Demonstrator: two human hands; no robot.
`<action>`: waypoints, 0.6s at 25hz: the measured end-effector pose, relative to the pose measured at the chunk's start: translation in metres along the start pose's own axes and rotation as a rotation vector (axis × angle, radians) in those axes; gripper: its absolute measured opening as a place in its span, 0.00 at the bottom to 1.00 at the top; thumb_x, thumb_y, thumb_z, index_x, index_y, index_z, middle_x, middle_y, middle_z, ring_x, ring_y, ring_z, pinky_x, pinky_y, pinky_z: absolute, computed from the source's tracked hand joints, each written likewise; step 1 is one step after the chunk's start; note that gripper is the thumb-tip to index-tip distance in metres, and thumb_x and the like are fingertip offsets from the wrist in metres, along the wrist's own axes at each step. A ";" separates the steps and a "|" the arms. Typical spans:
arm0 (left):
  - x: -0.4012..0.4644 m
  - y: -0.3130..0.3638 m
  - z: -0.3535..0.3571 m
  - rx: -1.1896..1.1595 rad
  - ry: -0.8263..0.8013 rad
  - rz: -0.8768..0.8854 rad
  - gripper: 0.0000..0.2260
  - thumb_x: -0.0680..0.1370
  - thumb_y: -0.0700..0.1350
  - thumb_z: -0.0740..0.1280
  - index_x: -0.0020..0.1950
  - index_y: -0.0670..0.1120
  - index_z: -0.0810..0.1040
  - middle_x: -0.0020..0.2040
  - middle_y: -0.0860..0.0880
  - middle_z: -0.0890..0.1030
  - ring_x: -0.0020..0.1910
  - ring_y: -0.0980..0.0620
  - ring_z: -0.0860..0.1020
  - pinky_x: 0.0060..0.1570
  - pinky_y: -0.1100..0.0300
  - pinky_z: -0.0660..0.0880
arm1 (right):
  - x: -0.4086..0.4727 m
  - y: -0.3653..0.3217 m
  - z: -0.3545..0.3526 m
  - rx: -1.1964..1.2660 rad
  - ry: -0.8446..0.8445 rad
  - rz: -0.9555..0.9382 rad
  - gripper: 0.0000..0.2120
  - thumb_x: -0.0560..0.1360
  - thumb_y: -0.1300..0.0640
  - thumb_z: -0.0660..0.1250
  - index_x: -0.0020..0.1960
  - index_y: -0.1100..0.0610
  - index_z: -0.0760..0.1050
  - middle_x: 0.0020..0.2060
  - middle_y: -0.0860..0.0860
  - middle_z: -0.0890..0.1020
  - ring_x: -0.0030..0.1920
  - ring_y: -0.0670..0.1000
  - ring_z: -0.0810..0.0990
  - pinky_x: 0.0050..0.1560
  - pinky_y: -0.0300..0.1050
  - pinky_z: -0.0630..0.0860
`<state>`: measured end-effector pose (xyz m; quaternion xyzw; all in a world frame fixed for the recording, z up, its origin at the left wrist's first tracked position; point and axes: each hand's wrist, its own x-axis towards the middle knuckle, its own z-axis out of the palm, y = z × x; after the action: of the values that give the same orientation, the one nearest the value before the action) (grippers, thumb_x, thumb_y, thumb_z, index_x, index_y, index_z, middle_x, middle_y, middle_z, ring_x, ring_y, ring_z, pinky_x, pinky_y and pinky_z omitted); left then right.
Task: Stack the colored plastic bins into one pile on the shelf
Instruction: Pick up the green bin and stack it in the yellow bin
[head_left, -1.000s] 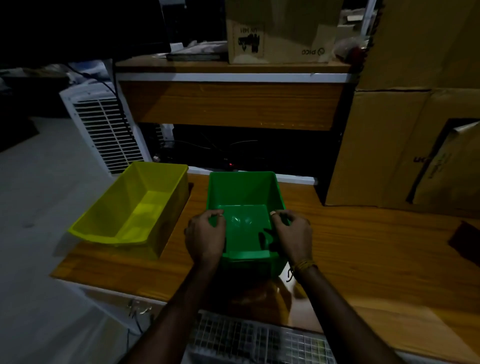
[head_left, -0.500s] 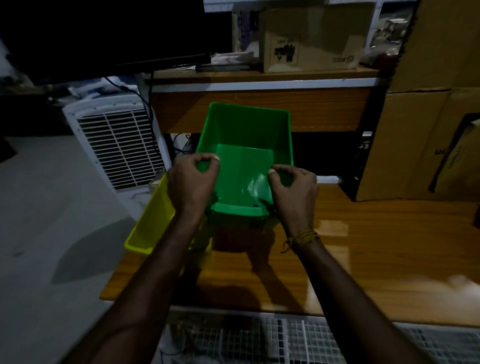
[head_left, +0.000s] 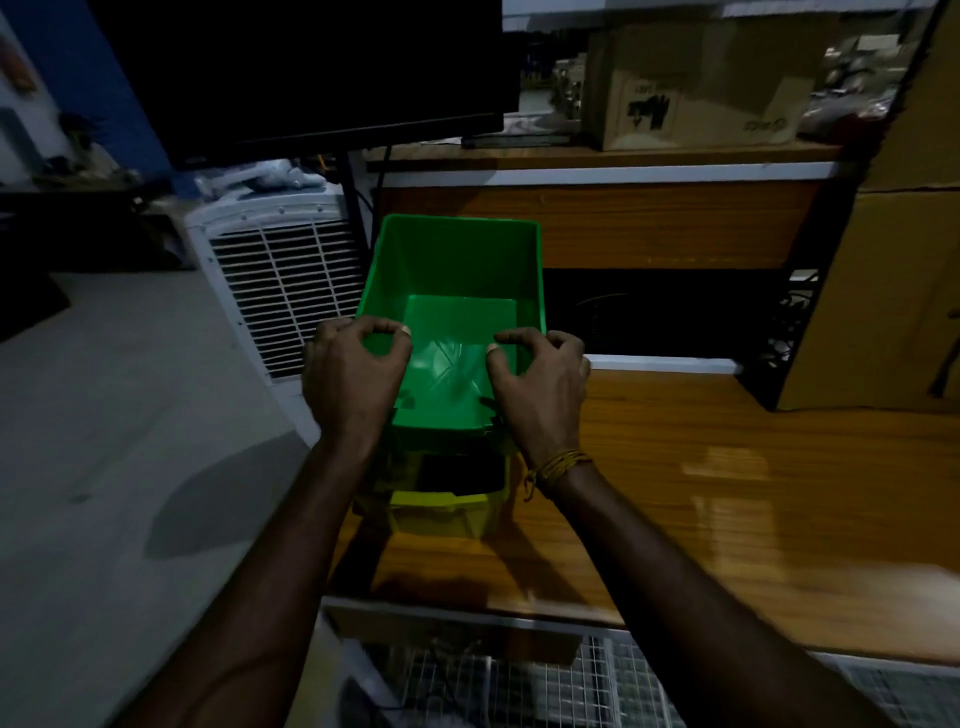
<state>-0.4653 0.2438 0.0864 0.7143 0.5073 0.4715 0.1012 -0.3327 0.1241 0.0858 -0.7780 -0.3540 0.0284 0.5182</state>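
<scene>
I hold a green plastic bin (head_left: 457, 270) in the air with both hands. My left hand (head_left: 353, 379) grips its near left rim and my right hand (head_left: 540, 384) grips its near right rim. The open top faces me. Directly under it sits the yellow bin (head_left: 447, 506) on the wooden shelf (head_left: 727, 493); only its near end shows below the green bin. The two bins look apart, with a dark gap between them.
A white air cooler (head_left: 275, 280) stands on the floor left of the shelf. Large cardboard sheets (head_left: 893, 291) lean at the right. A higher wooden desk (head_left: 623, 218) with a cardboard box (head_left: 691, 88) and a dark monitor (head_left: 311, 73) lies behind. A wire rack (head_left: 519, 680) sits below.
The green bin was lifted off the shelf and carried left until it hangs over the yellow bin. Both hands kept their hold on its near rim.
</scene>
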 end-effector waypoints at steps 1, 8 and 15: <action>0.001 -0.007 -0.002 0.008 0.001 -0.007 0.12 0.72 0.60 0.65 0.46 0.56 0.84 0.50 0.49 0.83 0.52 0.43 0.80 0.45 0.53 0.77 | -0.001 -0.002 0.007 -0.013 -0.017 -0.001 0.13 0.76 0.46 0.66 0.58 0.47 0.79 0.65 0.59 0.69 0.68 0.59 0.65 0.67 0.54 0.67; -0.007 -0.058 0.015 0.052 -0.125 -0.073 0.09 0.72 0.58 0.68 0.45 0.56 0.83 0.49 0.46 0.84 0.50 0.40 0.80 0.43 0.52 0.77 | -0.015 0.023 0.055 -0.136 -0.173 0.060 0.16 0.76 0.46 0.65 0.62 0.48 0.76 0.67 0.59 0.67 0.69 0.60 0.64 0.67 0.56 0.67; -0.026 -0.091 0.052 0.088 -0.285 -0.127 0.07 0.73 0.56 0.70 0.46 0.55 0.83 0.50 0.44 0.84 0.47 0.40 0.81 0.39 0.55 0.75 | -0.022 0.062 0.076 -0.217 -0.266 0.136 0.17 0.76 0.47 0.65 0.63 0.49 0.76 0.67 0.60 0.68 0.68 0.62 0.65 0.67 0.56 0.68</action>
<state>-0.4838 0.2819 -0.0133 0.7441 0.5522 0.3352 0.1706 -0.3486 0.1579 -0.0076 -0.8409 -0.3671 0.1275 0.3766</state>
